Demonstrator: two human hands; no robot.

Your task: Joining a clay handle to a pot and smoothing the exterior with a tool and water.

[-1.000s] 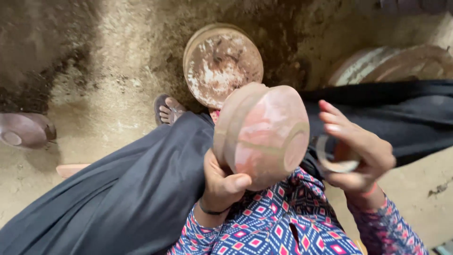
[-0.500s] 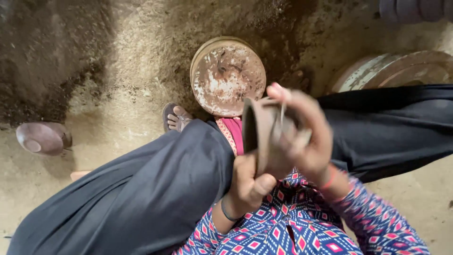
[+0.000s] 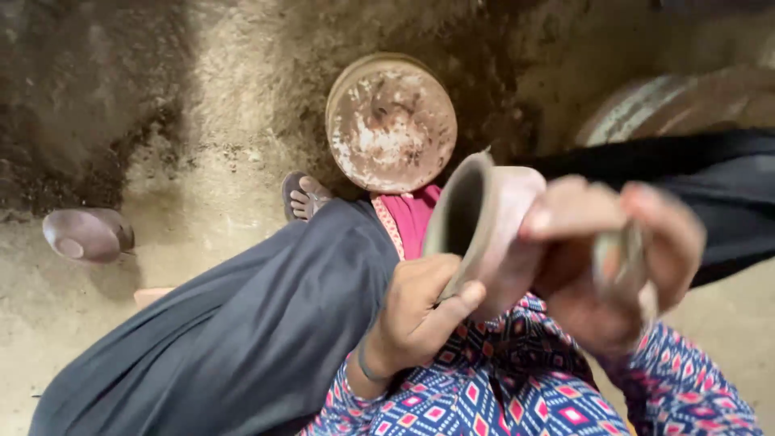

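- Head view: the clay bowl [image 3: 484,230] is held over the lap, tipped on its side, its mouth facing left.
- The left hand [image 3: 420,311] has its grip clenched on the lower rim, from below.
- The right hand [image 3: 622,258], blurred, presses the bowl's base from the right, grasping a small ring-shaped tool [image 3: 617,258].
- A round clay-smeared disc [image 3: 391,121] lies on the dirt floor [image 3: 202,97] beyond.
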